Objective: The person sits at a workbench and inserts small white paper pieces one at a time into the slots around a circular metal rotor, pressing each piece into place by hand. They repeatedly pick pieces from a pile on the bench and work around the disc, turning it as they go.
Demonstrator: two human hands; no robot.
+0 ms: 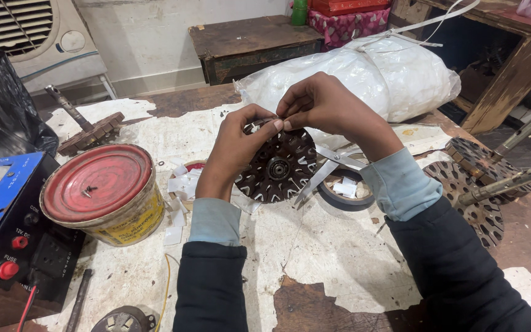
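My left hand (236,147) holds a round dark slotted metal core (278,167) upright above the worn table, gripping its left rim. White paper strips line several of its slots. Fingers of my right hand (324,104) pinch at the top edge of the core, touching a small white strip there. Open scissors (324,169) lie on the table just right of the core, beside a roll of dark tape (345,195).
A red-lidded tin (102,190) and cut white paper pieces (179,184) sit at left. A blue power box (7,215) is at the far left. Slotted cores on shafts (487,184) lie right, another one (87,132) left. A white plastic bundle (376,74) lies behind.
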